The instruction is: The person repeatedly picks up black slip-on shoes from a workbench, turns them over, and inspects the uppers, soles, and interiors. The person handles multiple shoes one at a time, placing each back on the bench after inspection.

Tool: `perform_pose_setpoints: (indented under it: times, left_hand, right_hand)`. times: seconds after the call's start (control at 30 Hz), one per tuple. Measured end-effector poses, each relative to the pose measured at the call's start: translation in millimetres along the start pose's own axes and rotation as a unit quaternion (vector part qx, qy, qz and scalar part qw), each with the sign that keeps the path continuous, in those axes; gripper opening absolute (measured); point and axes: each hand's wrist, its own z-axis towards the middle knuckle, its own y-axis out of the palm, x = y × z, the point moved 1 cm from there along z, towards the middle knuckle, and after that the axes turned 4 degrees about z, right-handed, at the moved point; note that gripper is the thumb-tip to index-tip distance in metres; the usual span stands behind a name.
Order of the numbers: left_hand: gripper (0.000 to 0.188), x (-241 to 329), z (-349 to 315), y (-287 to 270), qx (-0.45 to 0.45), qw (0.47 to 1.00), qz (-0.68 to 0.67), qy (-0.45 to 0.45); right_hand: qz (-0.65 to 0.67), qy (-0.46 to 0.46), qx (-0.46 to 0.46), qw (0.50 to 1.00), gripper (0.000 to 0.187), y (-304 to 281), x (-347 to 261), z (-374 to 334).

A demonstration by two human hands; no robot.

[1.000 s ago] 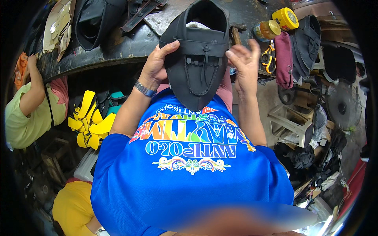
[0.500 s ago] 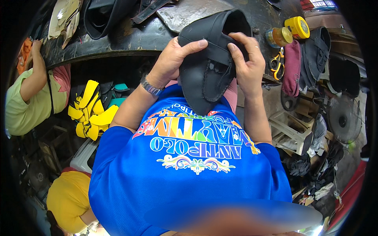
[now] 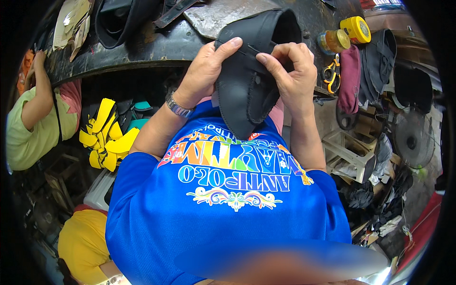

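A black shoe upper [image 3: 240,95] with stitched seams hangs in front of my chest, its pointed end down and its open collar up. My left hand [image 3: 204,69] grips its left edge, thumb pressed on the outer face and fingers out of sight behind. At the right side, my right hand [image 3: 293,69] has thumb and forefinger pinched together. A thin black strip [image 3: 253,48] runs from the upper's face to that thumb; its far end is hidden by the fingers. Small slits show in the upper below the pinch.
A dark workbench [image 3: 128,59] carries another black upper [image 3: 116,23], a grey slab [image 3: 213,19], a yellow tub [image 3: 355,29], a jar [image 3: 334,42] and orange-handled scissors [image 3: 331,76]. Yellow cut pieces [image 3: 107,137] lie below at left. Two people are at left; a fan [image 3: 413,140] stands right.
My right hand has gone from holding the upper's collar edge to a pinch on the thin strip, slightly lower and leftward. My left thumb has shifted a little up and left.
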Motion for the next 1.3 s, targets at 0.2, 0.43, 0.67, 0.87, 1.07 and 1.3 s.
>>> perform_pose_setpoints:
  times: [0.2,0.43,0.67,0.87,1.07,1.3]
  left_hand:
    - [0.034,-7.7,2.0,-10.8,-0.019,0.999,0.026,0.004]
    - [0.027,-21.1,17.1,-54.4,-0.032,0.971,-0.233,-0.034]
    - [0.024,-48.6,20.2,-75.1,0.016,0.959,-0.277,-0.052]
    - [0.032,-46.8,19.4,-75.3,0.004,0.962,-0.264,-0.064]
    - [0.041,-41.1,17.1,-65.0,-0.007,0.967,-0.249,-0.053]
    - [0.045,-22.5,11.8,-55.9,0.06,0.997,0.021,-0.034]
  right_hand:
    - [0.232,0.088,-0.005,0.969,0.028,-9.4,13.3,-3.0]
    - [0.391,0.113,0.145,0.902,0.057,-20.6,39.9,-8.3]
    - [0.784,0.402,-0.019,0.472,0.042,20.3,35.8,-38.9]
    - [0.727,0.356,0.015,0.588,0.043,23.8,27.0,-34.8]
    - [0.68,0.326,0.041,0.655,0.043,13.8,20.0,-30.1]
    - [0.67,0.331,0.041,0.663,0.042,6.9,25.1,-30.7]
